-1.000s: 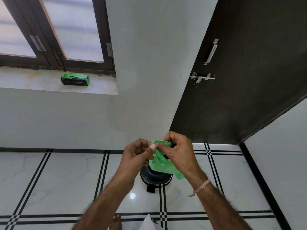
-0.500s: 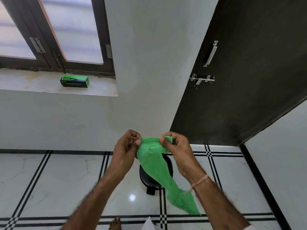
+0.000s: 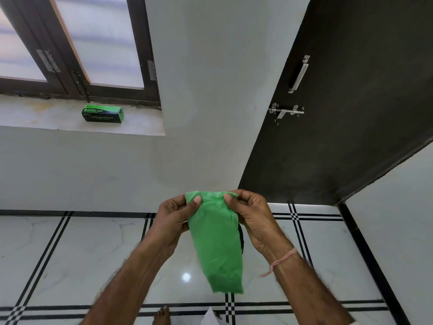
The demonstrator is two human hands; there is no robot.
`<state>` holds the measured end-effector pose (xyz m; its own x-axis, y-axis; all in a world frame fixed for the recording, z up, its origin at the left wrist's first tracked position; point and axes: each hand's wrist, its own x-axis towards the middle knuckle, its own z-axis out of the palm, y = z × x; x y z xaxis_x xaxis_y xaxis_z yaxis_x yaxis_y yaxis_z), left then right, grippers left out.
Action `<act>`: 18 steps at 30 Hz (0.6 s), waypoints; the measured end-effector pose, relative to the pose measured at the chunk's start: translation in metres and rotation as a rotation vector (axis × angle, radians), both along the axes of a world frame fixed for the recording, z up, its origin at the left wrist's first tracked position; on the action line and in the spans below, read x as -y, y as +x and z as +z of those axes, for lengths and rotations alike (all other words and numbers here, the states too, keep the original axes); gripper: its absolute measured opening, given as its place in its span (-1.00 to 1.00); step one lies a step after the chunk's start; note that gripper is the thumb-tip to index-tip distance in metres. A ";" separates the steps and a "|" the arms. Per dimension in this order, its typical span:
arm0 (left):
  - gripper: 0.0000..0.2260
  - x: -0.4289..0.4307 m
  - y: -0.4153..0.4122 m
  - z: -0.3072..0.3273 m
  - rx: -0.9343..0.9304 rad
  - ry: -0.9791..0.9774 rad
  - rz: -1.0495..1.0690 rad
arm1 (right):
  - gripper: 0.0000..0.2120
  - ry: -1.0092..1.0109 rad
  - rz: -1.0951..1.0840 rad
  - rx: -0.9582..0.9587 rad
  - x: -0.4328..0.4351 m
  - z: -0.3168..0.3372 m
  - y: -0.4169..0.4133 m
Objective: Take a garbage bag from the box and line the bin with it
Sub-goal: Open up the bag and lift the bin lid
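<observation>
Garbage bag [image 3: 216, 240] pinched by left hand [image 3: 174, 221], right hand [image 3: 254, 221] | hides bin | box [image 3: 103, 113] on sill [image 3: 140, 127]

Both hands [image 3: 218, 221] pinch the green garbage bag's [image 3: 216, 245] top edge, bag hanging down.

Green bag [image 3: 216, 242]; green-black box [image 3: 103, 114]; white floor [image 3: 70, 249], black stripes.

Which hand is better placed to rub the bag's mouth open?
Probably the right hand: its thumb and fingers pinch the top edge of the green bag. The left hand clamps the other corner and can simply anchor it.
</observation>
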<state>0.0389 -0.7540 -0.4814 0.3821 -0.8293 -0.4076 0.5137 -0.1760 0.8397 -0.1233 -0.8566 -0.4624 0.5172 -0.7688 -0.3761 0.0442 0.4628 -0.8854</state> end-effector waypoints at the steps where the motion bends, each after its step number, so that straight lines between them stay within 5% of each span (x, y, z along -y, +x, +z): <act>1: -0.67 0.001 -0.001 -0.001 0.007 0.007 0.009 | -0.71 -0.011 -0.012 -0.002 -0.001 0.000 0.000; 5: -0.60 0.006 -0.010 -0.007 0.037 0.048 0.127 | -0.86 -0.016 -0.040 0.026 -0.007 0.004 0.005; 9: -0.78 0.005 -0.028 -0.008 0.698 0.032 0.292 | -0.81 -0.050 -0.108 -0.009 -0.007 -0.003 0.008; 12: -0.77 0.006 -0.041 0.002 0.541 -0.157 0.129 | -0.79 0.006 -0.098 0.028 -0.008 -0.007 0.011; 18: -0.87 0.011 -0.036 0.004 0.354 -0.167 0.129 | -0.83 0.148 -0.047 0.188 -0.016 -0.013 0.014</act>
